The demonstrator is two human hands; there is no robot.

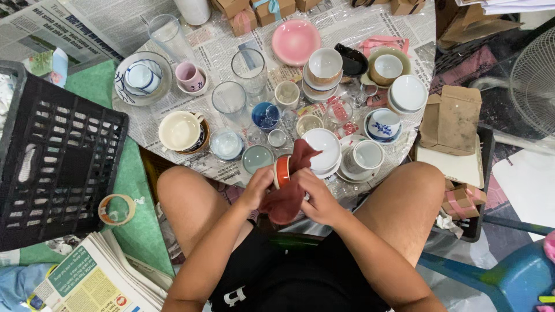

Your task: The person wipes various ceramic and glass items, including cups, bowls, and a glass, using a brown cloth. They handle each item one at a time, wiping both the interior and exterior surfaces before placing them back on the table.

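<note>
My left hand [256,186] grips a small orange and white cup [281,171] by its side, tilted between my knees. My right hand [317,199] holds a dark red cloth [291,186] that is pushed into and wrapped over the cup. Both hands meet just in front of the newspaper-covered spread of crockery. Closest to them stand a white bowl [323,145], a white cup on a saucer [364,156] and a grey-green saucer [257,159].
Several cups, bowls and clear glasses [250,70] cover the newspaper, with a pink plate [296,41] at the back. A black plastic crate [55,156] stands at left, a tape roll [117,209] and stacked newspapers [98,277] beside it. Cardboard boxes [452,118] and a fan [535,81] lie right.
</note>
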